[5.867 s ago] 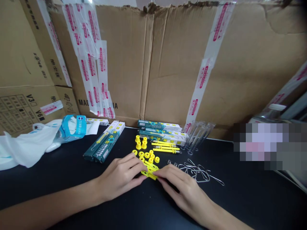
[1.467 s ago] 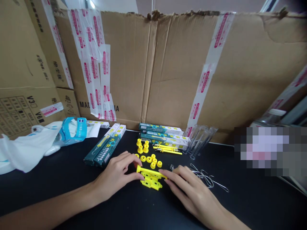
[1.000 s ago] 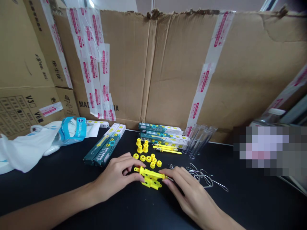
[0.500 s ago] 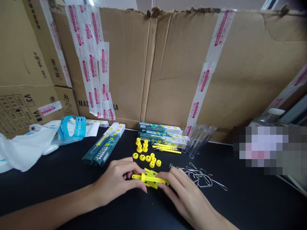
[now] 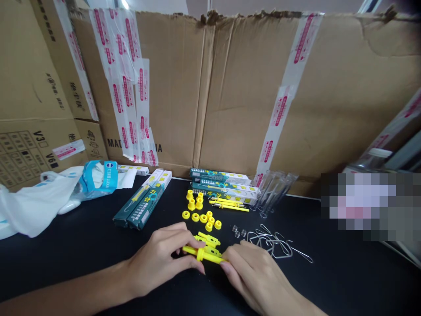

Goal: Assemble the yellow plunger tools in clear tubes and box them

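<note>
My left hand point(image 5: 169, 250) pinches a yellow plastic rod point(image 5: 213, 258) between thumb and fingers, close to the flanged yellow collar point(image 5: 200, 254) around it. The rod's right end is in my right hand point(image 5: 251, 267), its fingers closed over the tip. Just behind the rod lie flat yellow plastic strips point(image 5: 211, 239) with small holes, partly covered by my left fingers. Farther back stand taller yellow caps point(image 5: 199, 203), with several small yellow rings point(image 5: 195, 217) in front of them. Bent wire hooks point(image 5: 274, 241) and small coiled springs point(image 5: 237, 234) lie beyond my right hand.
Green-and-white boxes point(image 5: 144, 199) lie at left, and more boxes point(image 5: 223, 186) sit against the cardboard wall point(image 5: 263, 87). Clear tubes point(image 5: 274, 193) stand beside thin yellow rods with metal springs point(image 5: 230, 205). A blue tissue pack point(image 5: 98, 177) is at far left.
The rod has come slightly forward, toward me, and away from the flat strips, which now show more behind it. My right hand has shifted a little right and down, uncovering the small springs.
</note>
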`<control>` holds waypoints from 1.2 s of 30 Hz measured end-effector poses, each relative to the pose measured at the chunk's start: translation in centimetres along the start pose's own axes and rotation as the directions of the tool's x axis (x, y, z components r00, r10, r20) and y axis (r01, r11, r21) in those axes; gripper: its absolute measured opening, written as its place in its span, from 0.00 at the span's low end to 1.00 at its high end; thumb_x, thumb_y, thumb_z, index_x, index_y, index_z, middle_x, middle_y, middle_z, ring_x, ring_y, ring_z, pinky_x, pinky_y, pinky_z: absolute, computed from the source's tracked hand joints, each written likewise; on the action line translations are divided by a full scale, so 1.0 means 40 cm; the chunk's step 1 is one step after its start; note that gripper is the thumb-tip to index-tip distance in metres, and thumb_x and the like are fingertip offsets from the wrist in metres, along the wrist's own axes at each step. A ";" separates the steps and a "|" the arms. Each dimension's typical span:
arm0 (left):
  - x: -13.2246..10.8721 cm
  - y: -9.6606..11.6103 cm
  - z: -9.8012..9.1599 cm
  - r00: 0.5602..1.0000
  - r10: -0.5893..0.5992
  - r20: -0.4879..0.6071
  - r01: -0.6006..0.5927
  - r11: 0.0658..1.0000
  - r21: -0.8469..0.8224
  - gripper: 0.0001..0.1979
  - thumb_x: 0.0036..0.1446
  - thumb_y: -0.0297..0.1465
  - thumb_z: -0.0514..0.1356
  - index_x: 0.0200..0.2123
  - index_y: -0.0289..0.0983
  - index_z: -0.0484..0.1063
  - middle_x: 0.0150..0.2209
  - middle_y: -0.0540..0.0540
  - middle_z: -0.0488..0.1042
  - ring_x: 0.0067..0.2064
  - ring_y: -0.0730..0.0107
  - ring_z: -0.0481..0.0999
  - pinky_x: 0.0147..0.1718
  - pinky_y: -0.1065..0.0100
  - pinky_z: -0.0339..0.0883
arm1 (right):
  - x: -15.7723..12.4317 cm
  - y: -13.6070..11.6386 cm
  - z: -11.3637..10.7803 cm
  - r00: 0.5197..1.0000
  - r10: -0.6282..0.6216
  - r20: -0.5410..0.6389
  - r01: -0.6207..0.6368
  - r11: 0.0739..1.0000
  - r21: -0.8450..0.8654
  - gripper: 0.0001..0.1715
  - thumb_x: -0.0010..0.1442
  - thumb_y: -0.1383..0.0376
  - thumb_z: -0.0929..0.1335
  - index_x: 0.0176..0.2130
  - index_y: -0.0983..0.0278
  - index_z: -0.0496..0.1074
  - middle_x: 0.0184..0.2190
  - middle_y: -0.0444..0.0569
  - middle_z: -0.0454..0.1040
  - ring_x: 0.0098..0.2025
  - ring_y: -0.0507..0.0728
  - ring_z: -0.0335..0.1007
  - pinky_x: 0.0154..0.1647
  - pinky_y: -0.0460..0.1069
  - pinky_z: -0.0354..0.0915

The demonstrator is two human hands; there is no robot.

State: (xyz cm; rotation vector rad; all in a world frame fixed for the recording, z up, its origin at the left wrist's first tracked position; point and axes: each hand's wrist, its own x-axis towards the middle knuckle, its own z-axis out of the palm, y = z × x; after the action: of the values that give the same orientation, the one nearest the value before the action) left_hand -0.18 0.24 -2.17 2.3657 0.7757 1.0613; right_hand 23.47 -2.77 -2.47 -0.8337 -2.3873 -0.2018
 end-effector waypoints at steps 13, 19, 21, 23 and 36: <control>0.019 0.004 -0.010 0.965 -0.261 0.038 0.259 0.965 0.037 0.19 0.46 0.28 0.74 0.43 0.42 0.76 0.29 0.57 0.72 0.31 0.73 0.74 0.34 0.74 0.69 | -0.026 0.013 -0.012 0.992 0.126 -0.014 -0.113 0.931 0.346 0.17 0.68 0.72 0.60 0.55 0.62 0.60 0.42 0.53 0.75 0.42 0.57 0.75 0.44 0.51 0.72; 0.012 0.008 -0.011 0.972 -0.196 0.126 0.188 0.979 0.074 0.17 0.50 0.31 0.73 0.42 0.40 0.74 0.34 0.54 0.75 0.35 0.71 0.75 0.38 0.73 0.69 | -0.019 0.010 -0.008 0.997 0.076 0.009 -0.073 0.915 0.396 0.17 0.69 0.73 0.61 0.55 0.62 0.61 0.38 0.51 0.75 0.36 0.56 0.70 0.37 0.50 0.72; 0.006 0.007 -0.011 0.983 -0.092 0.161 0.082 0.994 0.071 0.15 0.53 0.30 0.71 0.43 0.40 0.73 0.39 0.52 0.77 0.39 0.69 0.75 0.42 0.72 0.68 | -0.016 0.009 -0.006 0.998 0.065 0.012 -0.065 0.927 0.370 0.14 0.70 0.71 0.62 0.54 0.62 0.62 0.37 0.51 0.75 0.35 0.56 0.70 0.35 0.49 0.71; 0.002 0.009 -0.012 0.981 -0.011 0.196 0.000 0.998 0.058 0.09 0.58 0.28 0.67 0.42 0.40 0.73 0.42 0.51 0.78 0.41 0.68 0.75 0.44 0.71 0.66 | -0.013 0.006 -0.008 0.999 0.034 0.005 -0.033 0.936 0.351 0.12 0.70 0.72 0.61 0.52 0.63 0.64 0.36 0.51 0.75 0.34 0.55 0.69 0.33 0.49 0.70; 0.019 -0.008 -0.012 0.884 -0.455 0.106 0.465 0.878 -0.108 0.08 0.54 0.31 0.61 0.39 0.41 0.72 0.22 0.58 0.64 0.25 0.73 0.63 0.27 0.73 0.57 | -0.022 0.091 -0.105 1.000 0.012 -0.008 -0.010 0.991 0.134 0.19 0.62 0.75 0.63 0.53 0.66 0.64 0.40 0.54 0.76 0.40 0.59 0.70 0.42 0.55 0.70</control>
State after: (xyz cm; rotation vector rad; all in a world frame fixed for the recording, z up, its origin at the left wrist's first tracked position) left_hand -0.23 1.04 -1.63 1.9546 1.1317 0.7827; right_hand 28.29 -1.69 0.21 -0.7815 -2.3586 -0.0404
